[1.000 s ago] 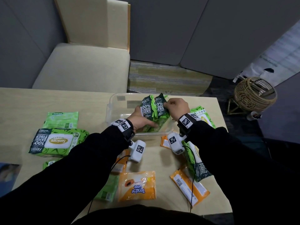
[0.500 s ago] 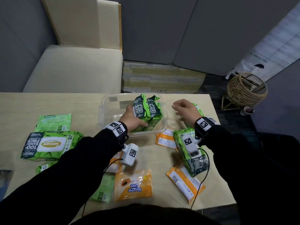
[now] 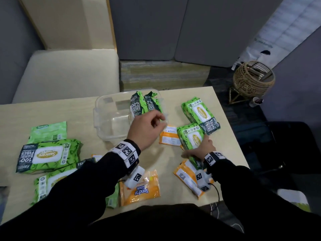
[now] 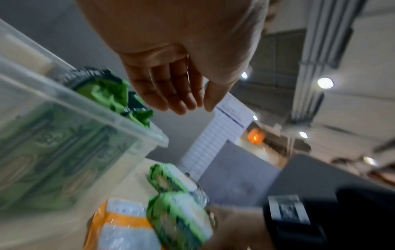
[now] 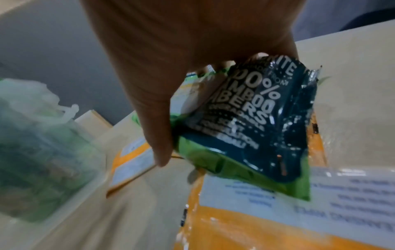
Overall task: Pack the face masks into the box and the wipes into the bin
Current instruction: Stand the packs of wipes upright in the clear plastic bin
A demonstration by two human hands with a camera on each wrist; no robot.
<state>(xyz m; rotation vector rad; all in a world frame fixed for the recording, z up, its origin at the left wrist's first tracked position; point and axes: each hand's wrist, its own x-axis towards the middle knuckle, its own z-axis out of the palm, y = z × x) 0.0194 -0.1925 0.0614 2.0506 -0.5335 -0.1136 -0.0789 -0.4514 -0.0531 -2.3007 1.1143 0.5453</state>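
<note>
With your right hand clamped round the green-and-navy soft plastic wipes pack just right of the clear plastic bin, stand it upright beside the two packs inside, your empty, loosely curled left hand steadying them.

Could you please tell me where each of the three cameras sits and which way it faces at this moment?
Head: worn on the head, looking forward and down at the table; both black sleeves, left hand and right hand show.
Left wrist: under the left hand, looking along its relaxed fingers past the clear bin toward the ceiling.
Right wrist: under the right hand, facing the green wipes pack it grips.
Shared: all three show the bin and that pack.
</note>
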